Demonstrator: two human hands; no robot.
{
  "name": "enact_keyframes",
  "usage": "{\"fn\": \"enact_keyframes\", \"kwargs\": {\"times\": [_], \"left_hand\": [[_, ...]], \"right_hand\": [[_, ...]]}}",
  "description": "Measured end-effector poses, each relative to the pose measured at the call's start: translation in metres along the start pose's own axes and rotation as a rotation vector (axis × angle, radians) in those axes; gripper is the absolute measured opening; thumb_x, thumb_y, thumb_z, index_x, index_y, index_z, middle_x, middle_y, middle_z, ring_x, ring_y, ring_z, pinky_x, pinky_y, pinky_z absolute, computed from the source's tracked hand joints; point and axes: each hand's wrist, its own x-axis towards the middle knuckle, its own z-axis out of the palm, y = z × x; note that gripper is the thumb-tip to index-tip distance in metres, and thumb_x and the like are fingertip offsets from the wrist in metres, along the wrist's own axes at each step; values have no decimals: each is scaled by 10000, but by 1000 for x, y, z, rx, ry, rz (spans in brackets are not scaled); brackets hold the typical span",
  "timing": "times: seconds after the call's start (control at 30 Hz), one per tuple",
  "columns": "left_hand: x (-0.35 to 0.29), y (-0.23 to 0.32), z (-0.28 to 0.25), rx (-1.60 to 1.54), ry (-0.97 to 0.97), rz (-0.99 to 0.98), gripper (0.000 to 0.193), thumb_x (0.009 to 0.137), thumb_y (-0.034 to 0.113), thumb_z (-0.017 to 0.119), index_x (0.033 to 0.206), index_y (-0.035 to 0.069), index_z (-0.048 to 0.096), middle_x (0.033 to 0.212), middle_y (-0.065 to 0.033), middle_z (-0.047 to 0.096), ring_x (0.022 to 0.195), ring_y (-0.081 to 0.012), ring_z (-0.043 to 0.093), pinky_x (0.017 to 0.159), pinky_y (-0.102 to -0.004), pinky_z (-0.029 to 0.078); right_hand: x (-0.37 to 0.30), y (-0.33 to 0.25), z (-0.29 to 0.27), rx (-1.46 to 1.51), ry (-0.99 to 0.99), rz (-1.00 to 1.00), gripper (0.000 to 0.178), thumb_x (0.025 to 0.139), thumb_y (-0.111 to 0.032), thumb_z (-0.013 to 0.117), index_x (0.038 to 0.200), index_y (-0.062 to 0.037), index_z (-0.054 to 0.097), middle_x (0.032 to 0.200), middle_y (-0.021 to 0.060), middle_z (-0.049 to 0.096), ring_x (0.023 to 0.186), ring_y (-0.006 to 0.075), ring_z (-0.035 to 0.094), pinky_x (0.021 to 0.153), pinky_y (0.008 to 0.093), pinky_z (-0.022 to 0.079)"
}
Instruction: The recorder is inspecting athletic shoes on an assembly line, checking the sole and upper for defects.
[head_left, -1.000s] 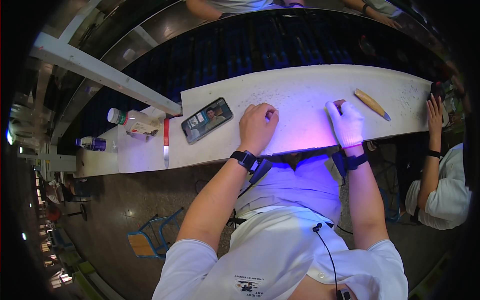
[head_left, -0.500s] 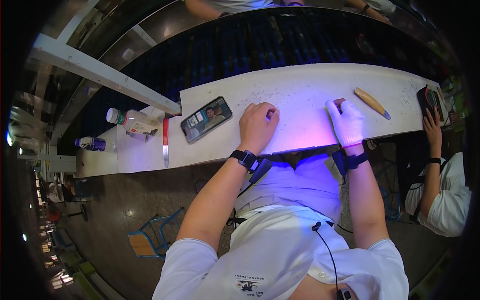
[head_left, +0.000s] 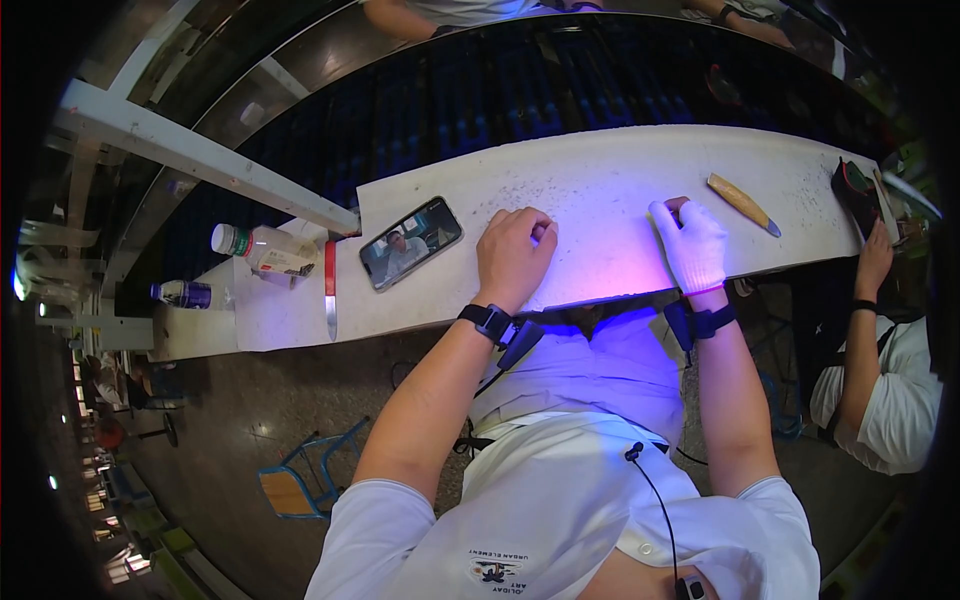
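Note:
My left hand (head_left: 513,258) is bare and rests in a loose fist on the white board (head_left: 600,235), with nothing showing in it. My right hand (head_left: 692,245), in a white knit glove that leaves a fingertip bare, is also curled closed on the board; no object shows in it. Violet light falls between the two. Left of my left hand lies a phone (head_left: 411,243) with a person on its screen. A knife with a tan wooden handle (head_left: 740,203) lies to the right of my gloved hand, its short blade toward the near edge.
A red-handled knife (head_left: 331,285) lies left of the phone. Beyond it are a clear bottle with a green cap (head_left: 270,250) and a smaller purple-labelled bottle (head_left: 182,293). A white metal beam (head_left: 210,150) slants over the left end. A co-worker's hand (head_left: 875,257) touches a black-and-red object (head_left: 858,197).
On the right, the co-worker's hand has shifted down and the black-and-red object has tilted. The phone's picture differs. My hands have stayed in place.

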Motion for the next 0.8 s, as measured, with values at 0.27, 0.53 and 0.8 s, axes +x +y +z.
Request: {"fn": "enact_keyframes", "kwargs": {"times": [0.27,0.53,0.8], "left_hand": [[-1,-2,1,0,6,20,100,901,179,769,886,88,729,804,-42,712,809,-244,645,734,-396,520],[1,-1,0,4,0,10,92,896,175,774,895,92,735,815,-41,712,836,-241,659,751,-395,529],[-1,-1,-1,16,-7,4,88,897,181,764,878,102,732,831,-38,727,866,-263,657,772,-417,531]], "right_hand": [[-3,6,4,11,3,-3,323,956,-369,735,943,-50,778,826,152,730,808,337,721,781,439,572],[-12,-38,-44,638,-52,317,209,956,-195,738,962,14,752,796,78,705,781,198,699,731,336,546],[-73,-133,-178,1596,150,-913,163,932,-117,688,1035,8,699,926,105,673,890,226,629,773,330,517]]}}
